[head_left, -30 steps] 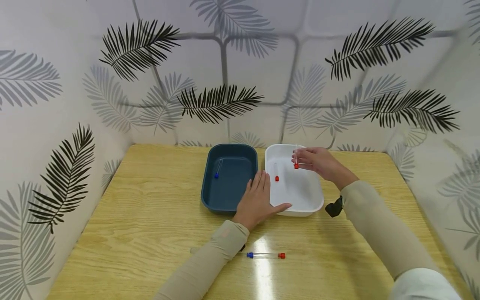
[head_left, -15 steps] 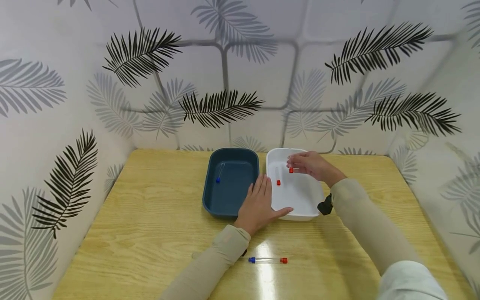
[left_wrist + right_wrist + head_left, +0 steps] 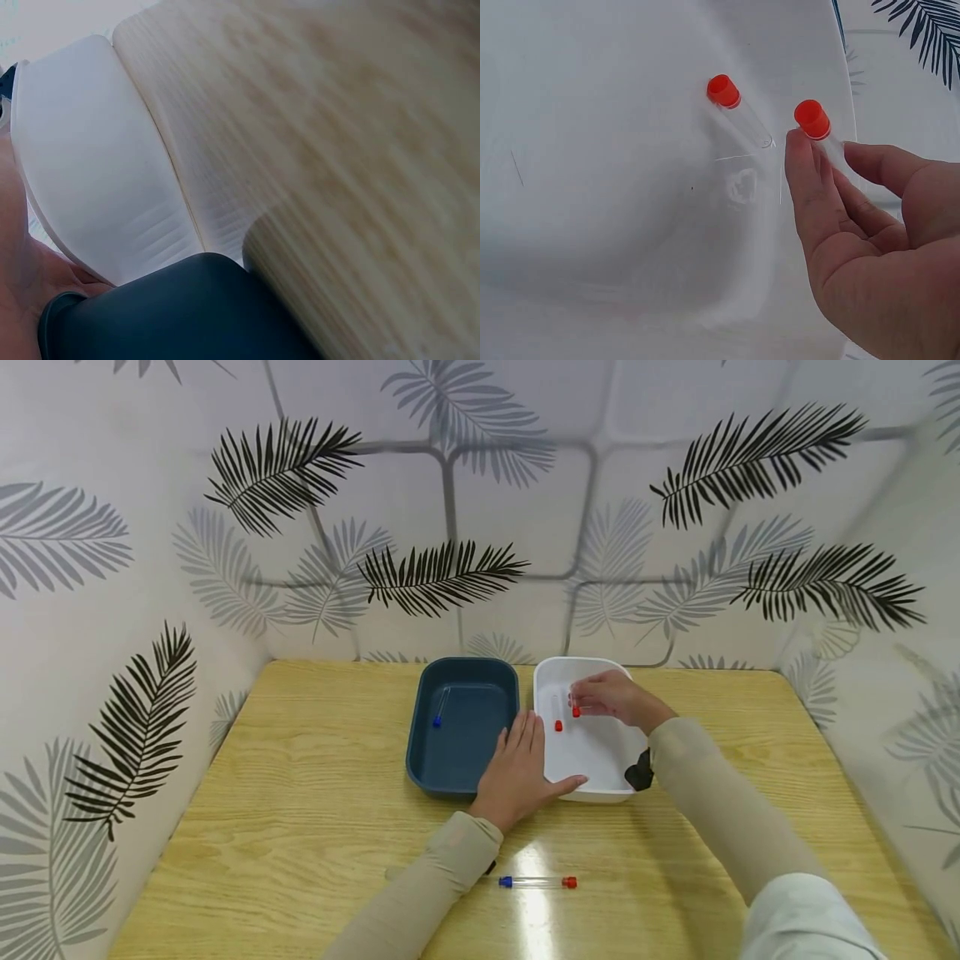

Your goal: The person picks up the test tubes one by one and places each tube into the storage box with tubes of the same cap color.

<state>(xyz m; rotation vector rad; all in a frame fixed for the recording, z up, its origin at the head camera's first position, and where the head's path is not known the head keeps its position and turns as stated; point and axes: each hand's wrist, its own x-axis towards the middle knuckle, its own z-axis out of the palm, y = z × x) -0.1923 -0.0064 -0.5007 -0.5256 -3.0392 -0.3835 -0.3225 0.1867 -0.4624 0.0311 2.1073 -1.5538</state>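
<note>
My right hand (image 3: 615, 697) pinches a clear test tube with a red cap (image 3: 812, 118) between thumb and fingers, low over the white tray (image 3: 592, 756), cap towards me. Another red-capped test tube (image 3: 739, 112) lies on that tray's floor, just left of the held one. My left hand (image 3: 517, 772) rests with straight fingers on the adjoining rims of the white tray and the dark blue tray (image 3: 457, 760), its thumb stretched along the white tray's front edge. Inside the dark blue tray lies a blue-capped test tube (image 3: 438, 720).
In front of the trays, a blue cap (image 3: 506, 882) and a red cap (image 3: 570, 882) show on clear tubing lying on the wooden table (image 3: 300, 777). My left forearm hides part of that row. A leaf-patterned wall (image 3: 487, 502) stands behind the table.
My right hand has moved left and lower into the white tray with the red-capped test tube, closer to the one lying there. The left hand stays on the rims. The head view has tilted slightly.
</note>
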